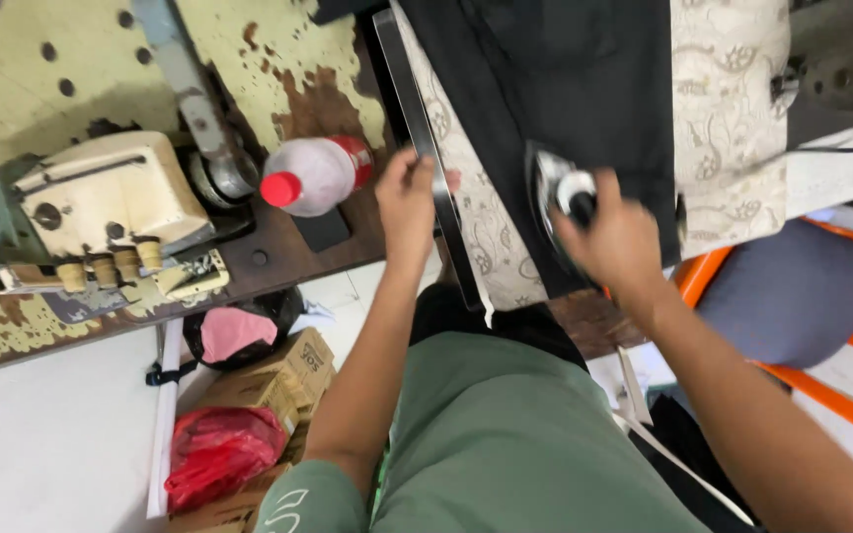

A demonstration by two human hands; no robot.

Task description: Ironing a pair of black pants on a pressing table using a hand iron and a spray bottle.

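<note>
Head view: a grey metal clothes iron [548,188] is seen resting on a black cloth [565,79] spread over a cream patterned ironing pad [728,118].
Right hand [616,240]: closed around the iron's handle.
Left hand [407,202]: fingers are curled over the dark metal table edge [426,148].
Nearby: a red-capped clear plastic bottle [313,176] lies left of the hands.

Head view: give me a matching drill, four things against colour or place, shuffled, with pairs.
Things:
1. iron
2. bottle
3. left hand
4. plastic bag

Places or colours:
A. red, on the floor beside cardboard boxes
B. on the black cloth, gripped by the right hand
C. red cap, lying on the worn table
D. at the board's metal edge

Pairs: 1-B, 2-C, 3-D, 4-A
</note>
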